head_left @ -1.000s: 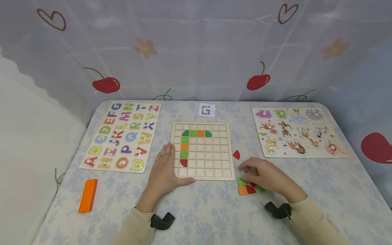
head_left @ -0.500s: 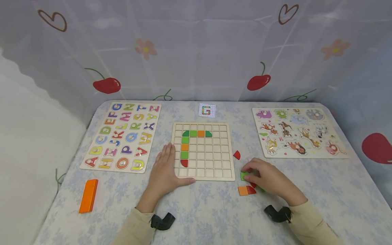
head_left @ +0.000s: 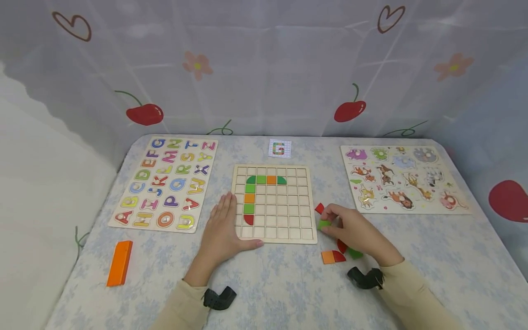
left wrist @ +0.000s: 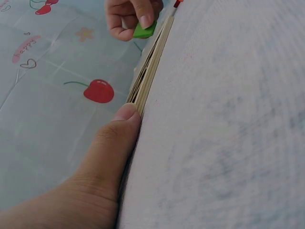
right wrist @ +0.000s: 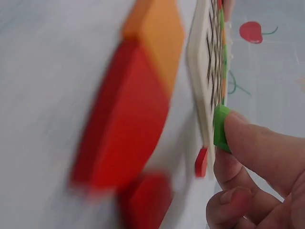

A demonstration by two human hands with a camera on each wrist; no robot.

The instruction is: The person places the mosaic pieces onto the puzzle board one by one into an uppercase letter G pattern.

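My right hand (head_left: 354, 231) pinches a light green square tile (head_left: 323, 224) between thumb and fingers, just off the right edge of the wooden grid board (head_left: 284, 220); the right wrist view shows the same green tile (right wrist: 220, 129) lifted. My left hand (head_left: 220, 229) lies along the board's left side with fingers straight and thumb out along the front edge. On the board, green, orange and red pieces form a column and a top row, with dark green rounded corners (head_left: 281, 180) and a red quarter-round (head_left: 249, 219) at the column's foot.
Right of the board lie an orange square (head_left: 328, 257), red quarter-rounds (head_left: 340, 256) and a green piece (head_left: 354, 253). A letter puzzle (head_left: 165, 183), an animal puzzle (head_left: 404, 178), a small pattern card (head_left: 280, 148) and an orange block (head_left: 120, 263) are also on the table.
My right hand has picked up the green tile from the loose pieces and carried it up and left towards the board. The left hand stays in place.
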